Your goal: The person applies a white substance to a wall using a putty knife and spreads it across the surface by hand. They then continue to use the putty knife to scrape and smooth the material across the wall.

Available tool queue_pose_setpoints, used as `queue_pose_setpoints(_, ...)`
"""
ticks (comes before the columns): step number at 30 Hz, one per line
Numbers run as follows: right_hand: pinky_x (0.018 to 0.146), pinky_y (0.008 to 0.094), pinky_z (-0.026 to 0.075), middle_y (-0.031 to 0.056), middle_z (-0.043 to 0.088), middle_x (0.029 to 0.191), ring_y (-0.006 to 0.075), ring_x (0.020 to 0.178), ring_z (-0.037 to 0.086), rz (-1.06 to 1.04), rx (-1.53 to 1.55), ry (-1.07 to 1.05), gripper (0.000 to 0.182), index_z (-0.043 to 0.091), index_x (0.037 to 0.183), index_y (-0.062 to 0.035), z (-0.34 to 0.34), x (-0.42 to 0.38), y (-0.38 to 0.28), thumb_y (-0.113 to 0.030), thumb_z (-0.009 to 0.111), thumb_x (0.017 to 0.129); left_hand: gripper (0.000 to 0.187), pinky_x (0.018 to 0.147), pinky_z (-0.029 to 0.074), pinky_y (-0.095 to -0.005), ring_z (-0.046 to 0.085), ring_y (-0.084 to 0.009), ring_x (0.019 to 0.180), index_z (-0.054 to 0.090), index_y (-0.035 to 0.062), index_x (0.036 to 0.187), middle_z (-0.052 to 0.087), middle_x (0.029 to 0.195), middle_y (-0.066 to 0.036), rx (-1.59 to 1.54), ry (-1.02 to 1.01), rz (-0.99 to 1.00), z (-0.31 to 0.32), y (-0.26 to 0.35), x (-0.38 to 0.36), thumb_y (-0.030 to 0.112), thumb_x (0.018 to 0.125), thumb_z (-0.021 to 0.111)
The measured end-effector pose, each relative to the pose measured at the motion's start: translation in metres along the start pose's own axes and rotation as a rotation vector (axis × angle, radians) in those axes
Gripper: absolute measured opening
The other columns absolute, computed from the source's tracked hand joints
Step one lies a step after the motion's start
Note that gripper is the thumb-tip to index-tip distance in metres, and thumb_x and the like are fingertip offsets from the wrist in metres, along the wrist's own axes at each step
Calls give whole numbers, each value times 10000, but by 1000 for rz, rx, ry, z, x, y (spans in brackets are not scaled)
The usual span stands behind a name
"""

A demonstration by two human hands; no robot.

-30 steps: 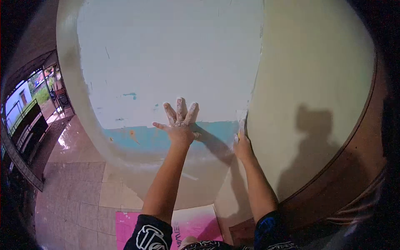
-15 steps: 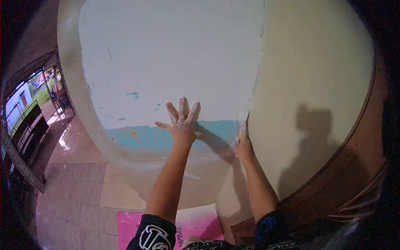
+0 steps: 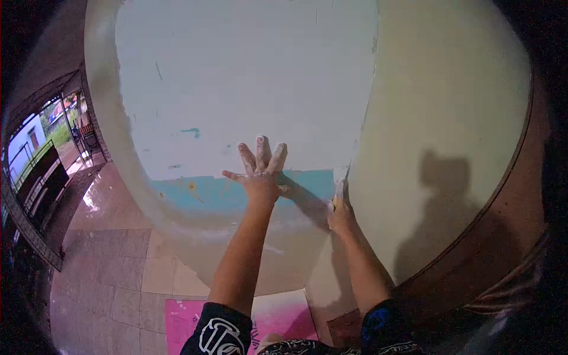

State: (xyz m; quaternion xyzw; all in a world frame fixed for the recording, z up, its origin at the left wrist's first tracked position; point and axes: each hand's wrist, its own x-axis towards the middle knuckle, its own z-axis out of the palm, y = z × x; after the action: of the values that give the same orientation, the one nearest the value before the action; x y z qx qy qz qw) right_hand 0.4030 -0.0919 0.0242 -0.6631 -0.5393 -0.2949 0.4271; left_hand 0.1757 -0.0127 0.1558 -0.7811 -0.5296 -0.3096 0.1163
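Note:
My left hand (image 3: 261, 171) lies spread against the wall, its fingers smeared with white paste. It rests where a white-coated area (image 3: 248, 83) meets a strip of bare turquoise paint (image 3: 213, 192). In my right hand (image 3: 342, 218) is a putty knife (image 3: 341, 179), with a bit of yellow handle showing between the fingers. Its white-smeared blade is held upright at the wall corner, by the right end of the turquoise strip. Part of the handle is hidden by my fingers.
A cream side wall (image 3: 438, 89) adjoins at the right and carries a shadow. Below lies a pink and white sheet (image 3: 284, 319) on the tiled floor (image 3: 112, 260). Far left, an opening with a railing (image 3: 38, 157) shows daylight outside.
My right hand and the putty knife have moved a little down and left along the corner. My left hand stays spread on the wall in about the same place.

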Motion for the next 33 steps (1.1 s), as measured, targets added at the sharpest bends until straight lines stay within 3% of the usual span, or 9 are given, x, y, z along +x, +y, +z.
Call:
queue_pose_setpoints(1,922,531,493,277,647,1152,480,1066,615,224,106,-317,748,85,1606,-158,-19,3,-11,-169,525,1000,1349,941,96,-945,-14,-405,1541,164,593,1512,24,1689,100,-10,37,11,2,-1,0,543,406,935)
queue_pose_setpoints(5,993,509,460,321,589,1291,484,1172,585,431,175,-499,737,100,1605,-163,-51,48,-30,-202,525,1005,1358,939,74,-945,-15,-399,1543,191,595,1507,20,1689,105,-42,118,44,15,-6,1,548,373,937)
queue_pose_setpoints(14,970,538,488,305,619,1237,481,1130,605,363,98,-458,701,142,1603,-156,-41,28,-26,-210,516,1013,1288,950,119,-941,-47,-400,1540,160,605,1509,11,1689,94,0,19,26,1,-2,1,563,470,920)
queue_pose_setpoints(20,938,536,501,312,635,1192,491,1087,619,329,201,-377,734,129,1607,-174,-55,53,-40,-169,538,998,1346,923,100,-953,-31,-406,1541,174,601,1509,-8,1692,87,-5,72,31,9,-4,2,564,398,933)
queue_pose_setpoints(24,982,524,483,304,621,1251,473,1149,609,71,-4,-241,752,108,1604,-103,18,-6,23,-157,546,995,1354,928,61,-947,-41,-408,1542,178,600,1511,12,1694,91,-14,94,30,5,-2,2,543,390,936)
queue_pose_setpoints(26,1003,513,473,305,587,1319,463,1180,601,119,27,-261,765,99,1611,-144,-28,25,-18,-151,551,993,1267,920,95,-944,-80,-468,1523,189,543,1540,-24,1702,-3,-8,-14,37,-4,-1,1,583,498,907)
queue_pose_setpoints(28,1072,482,425,299,520,1408,454,1295,516,458,274,-463,728,107,1611,-174,-63,69,-47,-192,518,1011,1280,919,91,-945,-86,-474,1520,186,542,1541,-31,1701,-10,27,-12,38,4,-3,4,588,486,910)
queue_pose_setpoints(30,1057,488,438,300,537,1387,460,1280,525,362,260,-356,737,101,1609,-175,-64,88,-44,-207,529,1010,1288,915,93,-946,-87,-482,1517,185,539,1543,-40,1701,-15,22,11,48,4,-3,2,589,482,913)
queue_pose_setpoints(33,1074,487,426,302,461,1462,465,1316,490,521,202,-609,749,86,1608,-163,-83,93,-57,-200,532,1008,1281,918,93,-945,-89,-485,1516,186,540,1542,-52,1700,-15,30,-5,40,2,-2,3,592,488,912)
